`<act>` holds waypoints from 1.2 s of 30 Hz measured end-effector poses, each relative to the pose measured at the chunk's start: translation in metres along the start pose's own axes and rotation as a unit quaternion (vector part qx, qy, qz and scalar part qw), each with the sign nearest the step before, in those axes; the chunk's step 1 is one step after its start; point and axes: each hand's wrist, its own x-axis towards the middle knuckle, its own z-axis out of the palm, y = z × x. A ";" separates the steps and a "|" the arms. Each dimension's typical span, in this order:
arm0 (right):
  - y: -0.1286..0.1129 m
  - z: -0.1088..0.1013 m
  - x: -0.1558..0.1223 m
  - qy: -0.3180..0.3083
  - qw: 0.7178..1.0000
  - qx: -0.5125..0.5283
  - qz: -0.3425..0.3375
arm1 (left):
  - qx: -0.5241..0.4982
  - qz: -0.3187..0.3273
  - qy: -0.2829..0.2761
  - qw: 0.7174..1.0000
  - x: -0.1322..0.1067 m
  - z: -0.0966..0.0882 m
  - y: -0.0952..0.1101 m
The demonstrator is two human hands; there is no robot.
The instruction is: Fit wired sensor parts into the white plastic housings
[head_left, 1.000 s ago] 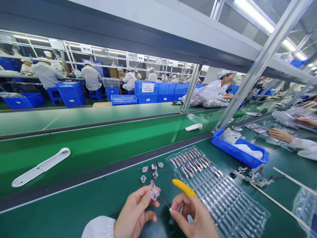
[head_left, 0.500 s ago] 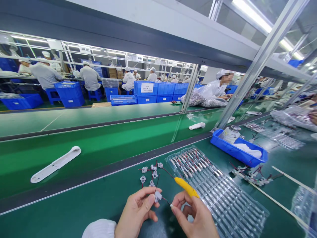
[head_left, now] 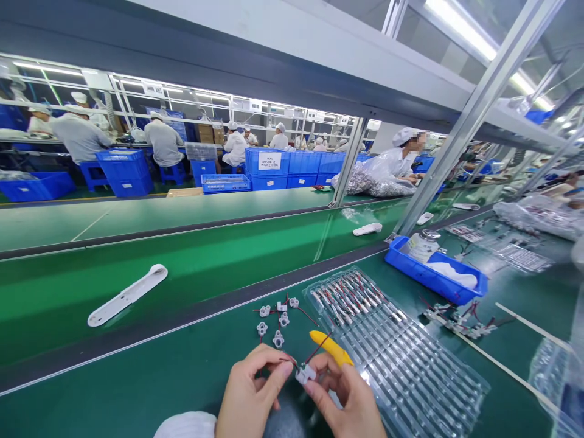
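The white housing [head_left: 305, 375] is above the bench, directly in front of the operator, between the two hands. The right hand [head_left: 314, 376] pinches it between thumb and fingers; one finger of this hand wears a yellow cover [head_left: 331, 348]. The left hand [head_left: 281, 370] has thumb and forefinger pressed together on the thin wires [head_left: 292, 360] beside the housing. Another red lead [head_left: 319, 347] rises from the housing past the yellow cover.

Progress: the work appears partway. One housing is in hand; six loose housings [head_left: 278, 339] lie in a group beyond the left hand, with leads visible at several. Whether the wires in hand are fully seated cannot be determined. Slim wired parts [head_left: 349, 295] occupy the far end of the clear tray [head_left: 429, 377], right of the hands.

Surface: the dark green bench [head_left: 182, 377] also carries a blue bin [head_left: 429, 281] and a cluster of wired assemblies [head_left: 460, 319]. Beyond its edge, a green belt [head_left: 237, 261] carries white shells [head_left: 130, 295].

Room: blue crates [head_left: 269, 161] stand beyond the far counter. Co-workers in white [head_left: 164, 143] sit further back. A shelf [head_left: 283, 73] spans overhead.
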 end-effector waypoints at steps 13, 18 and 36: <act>-0.023 -0.018 0.003 0.024 0.976 -0.182 -0.114 | 0.109 0.051 -0.007 0.993 -0.006 0.002 0.007; -0.004 -0.001 -0.001 -0.012 0.972 -0.202 -0.117 | 0.119 0.107 0.001 0.987 -0.009 0.006 0.015; -0.011 -0.138 0.047 0.166 0.918 -0.360 0.012 | 0.605 0.059 0.184 0.772 0.085 -0.128 0.006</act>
